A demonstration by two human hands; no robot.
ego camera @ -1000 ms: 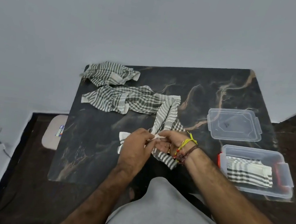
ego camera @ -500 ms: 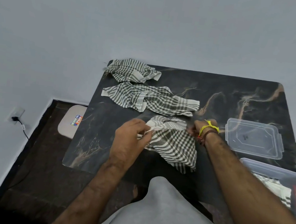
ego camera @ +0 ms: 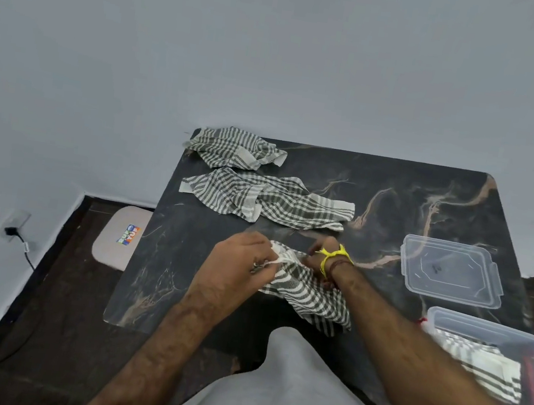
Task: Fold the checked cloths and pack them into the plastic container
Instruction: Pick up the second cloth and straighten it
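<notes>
Left hand [ego camera: 237,259] and right hand [ego camera: 321,255] closer together than half a second ago, bunching the checked cloth [ego camera: 307,296] between them.

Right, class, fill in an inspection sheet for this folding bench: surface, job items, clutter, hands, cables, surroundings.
Surface: dark marbled table, no spills seen.
Job's things: checked cloth in hand; two loose cloths, far corner and middle; plastic container with a folded cloth inside; lid beside it.
Clutter: nothing seen.
Grippers: left hand and right hand pinch the cloth's top edge.
Cables: black cord plugged into wall socket.
Surroundings: grey wall; padded stool left of table.
</notes>
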